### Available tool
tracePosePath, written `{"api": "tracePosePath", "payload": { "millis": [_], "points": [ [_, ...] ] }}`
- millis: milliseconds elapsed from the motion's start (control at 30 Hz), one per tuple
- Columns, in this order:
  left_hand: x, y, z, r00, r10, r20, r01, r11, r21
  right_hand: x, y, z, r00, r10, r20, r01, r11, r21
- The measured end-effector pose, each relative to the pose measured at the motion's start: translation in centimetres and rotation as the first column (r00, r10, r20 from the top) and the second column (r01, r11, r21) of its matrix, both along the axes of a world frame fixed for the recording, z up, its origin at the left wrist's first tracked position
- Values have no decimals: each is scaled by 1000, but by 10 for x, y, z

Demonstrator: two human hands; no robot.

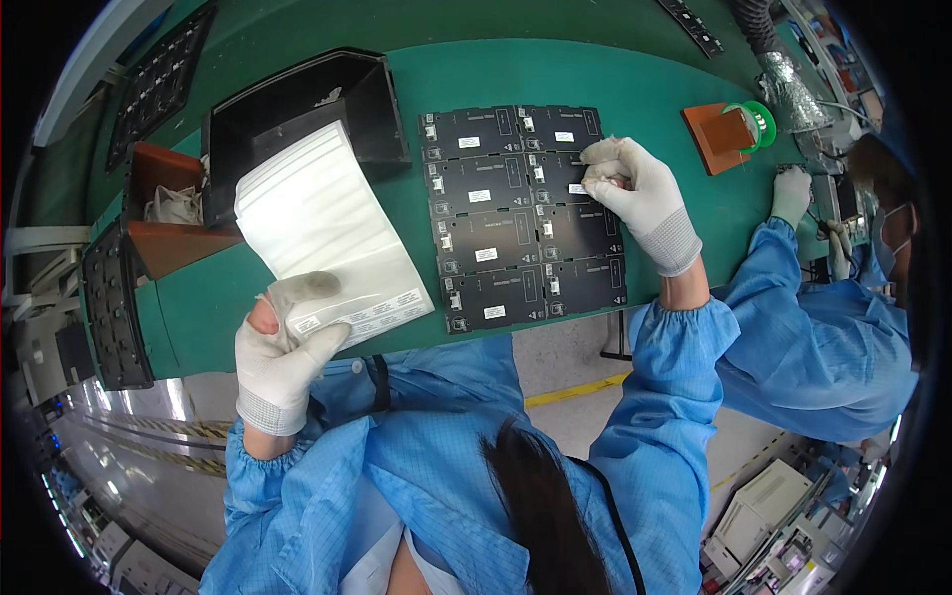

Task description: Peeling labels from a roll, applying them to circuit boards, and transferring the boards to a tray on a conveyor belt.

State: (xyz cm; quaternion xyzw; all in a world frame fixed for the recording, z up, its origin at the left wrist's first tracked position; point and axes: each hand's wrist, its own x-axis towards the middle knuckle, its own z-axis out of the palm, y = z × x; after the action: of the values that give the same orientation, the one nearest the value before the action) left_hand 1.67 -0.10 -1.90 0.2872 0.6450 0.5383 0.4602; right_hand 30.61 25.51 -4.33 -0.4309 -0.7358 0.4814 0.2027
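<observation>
Label sheet [322,203] is clamped by L hand [281,359] nr tabletop's [405,203] front edge; PCB panel's [501,226] RH side is covered pt. by R hand [643,198], fingers bent, grip can't be told.

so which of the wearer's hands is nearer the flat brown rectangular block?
Right. White-gloved right hand is over the black board panel, left of the block; white-gloved left hand is much farther left, holding a white label sheet.

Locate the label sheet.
In the head view, the sheet is left of centre, in the left hand, overlapping the black bin, left of the black boards.
</observation>
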Motion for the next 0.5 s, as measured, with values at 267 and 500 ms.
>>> {"api": "tracePosePath", "payload": {
  "millis": [267,500],
  "points": [
    [2,3,1,1000,1,-6,-1,1000,-23,-1,0,0,1000,0,18,0,1000,15],
    [4,3,2,1000,10,0,-10,999,-31,-1,0,-2,999,-19,29,18,999,37]
  ]
}}
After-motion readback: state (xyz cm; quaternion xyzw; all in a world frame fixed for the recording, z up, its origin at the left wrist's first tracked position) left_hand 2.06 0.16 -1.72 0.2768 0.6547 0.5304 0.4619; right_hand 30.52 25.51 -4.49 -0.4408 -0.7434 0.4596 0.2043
